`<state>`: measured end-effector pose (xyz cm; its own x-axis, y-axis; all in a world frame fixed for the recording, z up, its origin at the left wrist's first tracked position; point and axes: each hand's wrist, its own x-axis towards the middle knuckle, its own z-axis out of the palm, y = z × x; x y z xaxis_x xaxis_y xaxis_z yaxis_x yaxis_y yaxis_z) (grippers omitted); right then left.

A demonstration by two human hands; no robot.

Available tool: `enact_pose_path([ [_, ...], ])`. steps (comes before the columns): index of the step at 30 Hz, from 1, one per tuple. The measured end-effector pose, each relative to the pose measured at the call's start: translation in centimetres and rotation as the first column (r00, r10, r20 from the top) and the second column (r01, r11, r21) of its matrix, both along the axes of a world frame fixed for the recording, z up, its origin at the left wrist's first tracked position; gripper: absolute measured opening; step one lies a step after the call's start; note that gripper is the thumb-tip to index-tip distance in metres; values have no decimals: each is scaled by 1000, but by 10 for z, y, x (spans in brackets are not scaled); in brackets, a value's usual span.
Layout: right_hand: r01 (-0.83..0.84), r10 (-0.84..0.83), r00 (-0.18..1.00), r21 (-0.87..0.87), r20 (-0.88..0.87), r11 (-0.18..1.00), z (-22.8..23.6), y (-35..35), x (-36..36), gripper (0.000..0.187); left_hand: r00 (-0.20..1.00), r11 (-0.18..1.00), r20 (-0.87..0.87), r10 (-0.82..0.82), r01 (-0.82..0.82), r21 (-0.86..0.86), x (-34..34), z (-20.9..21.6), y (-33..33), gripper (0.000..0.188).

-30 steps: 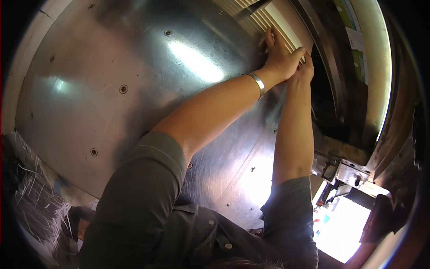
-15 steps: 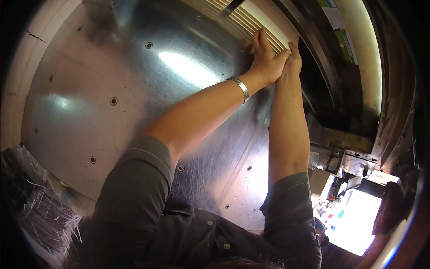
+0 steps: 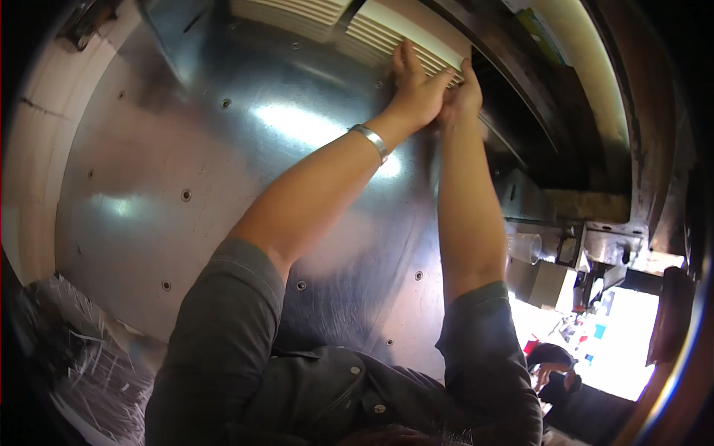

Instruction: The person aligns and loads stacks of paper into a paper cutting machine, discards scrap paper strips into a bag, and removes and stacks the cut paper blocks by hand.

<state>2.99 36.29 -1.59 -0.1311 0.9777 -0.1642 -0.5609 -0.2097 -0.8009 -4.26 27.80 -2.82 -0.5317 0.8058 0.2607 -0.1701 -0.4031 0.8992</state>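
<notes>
Both my arms reach across a broad metal table (image 3: 245, 201) to its far side. My left hand (image 3: 418, 93) has its fingers stretched away from me and spread, its thumb pointing right. Against it on the right is my right hand (image 3: 462, 98), its visible fingers stretched up and its inner side partly hidden behind the left thumb. The fingertips are next to a cream ridged strip (image 3: 372, 37) along the table's far edge. I see nothing held in either hand; what lies under the palms is hidden. A metal band (image 3: 370, 143) circles my left wrist.
Small round fittings (image 3: 186, 195) dot the metal surface. A pale curved border (image 3: 41, 160) runs along the left. Shiny crumpled wrapping (image 3: 104, 364) lies at lower left. Dark machine parts (image 3: 513, 104), a clear cup (image 3: 526, 247) and a person (image 3: 554, 364) are on the right.
The view has shifted, so the table and machine parts sit differently in it. My hands stay together at the ridged strip, with fingers in nearly the same pose.
</notes>
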Motion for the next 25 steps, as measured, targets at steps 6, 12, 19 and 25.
enact_pose_path([
  [6, -244, -3, 786, 315, 618, 917, -10, -178, 73, 85, 991, 980, -131, 5, -31, -197, -10, -6, -10, 101],
  [12, -788, -187, -143, 3, 972, 616, 26, -326, 145, 96, 944, 963, 218, -249, 264, -44, -17, -8, 3, 96],
  [19, -742, -295, 58, 239, 954, 627, 16, -332, 156, 96, 938, 972, -261, -228, 204, -116, -62, -48, 8, 90],
  [25, -732, -226, 143, 257, 963, 631, 16, -334, 160, 94, 972, 968, 137, -189, 208, -143, -58, -38, 22, 93],
])
